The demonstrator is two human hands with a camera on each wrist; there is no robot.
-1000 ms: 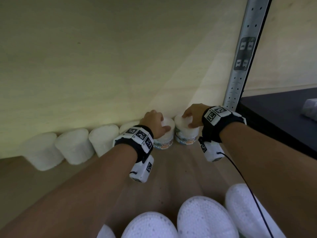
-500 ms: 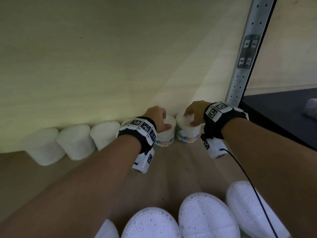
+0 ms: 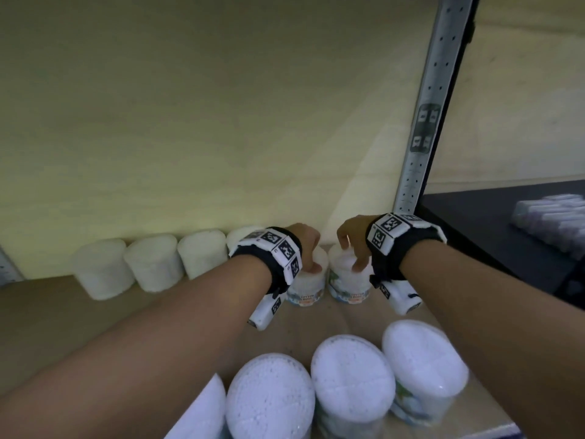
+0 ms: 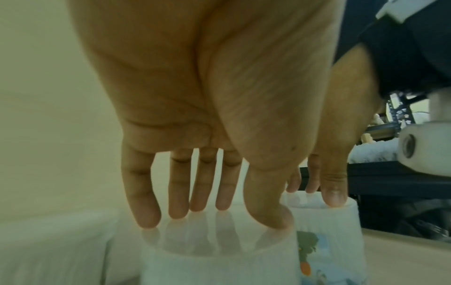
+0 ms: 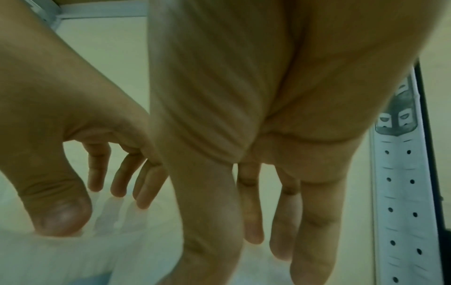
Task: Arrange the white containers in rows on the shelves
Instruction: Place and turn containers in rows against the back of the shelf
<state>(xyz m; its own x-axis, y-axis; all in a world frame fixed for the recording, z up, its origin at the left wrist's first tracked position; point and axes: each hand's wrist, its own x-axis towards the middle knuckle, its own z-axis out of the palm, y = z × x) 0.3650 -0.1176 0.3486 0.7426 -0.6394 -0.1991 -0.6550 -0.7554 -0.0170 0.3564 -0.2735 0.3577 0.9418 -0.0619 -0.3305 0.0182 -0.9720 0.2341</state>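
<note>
Two white containers with printed labels stand side by side at the back of the wooden shelf (image 3: 95,315), the left one (image 3: 308,283) and the right one (image 3: 348,280). My left hand (image 3: 311,264) is over the left container (image 4: 219,256), fingers straight and pointing down, tips at its lid and thumb at the rim. My right hand (image 3: 349,251) hangs over the right container (image 4: 324,221) the same way, with straight, spread fingers (image 5: 253,231). Neither hand curls round a container. The right wrist view also shows my left hand (image 5: 97,202).
More white containers (image 3: 148,267) line the back wall to the left. Several larger white tubs (image 3: 351,372) stand at the shelf's front edge below my arms. A perforated metal upright (image 3: 424,122) bounds the shelf on the right, with a dark surface (image 3: 490,236) holding wrapped packs (image 3: 550,217) beyond.
Both hands were cupped down on the two container tops; now their fingers have straightened and loosened, tips only at the lids. The containers stay in place by the back wall.
</note>
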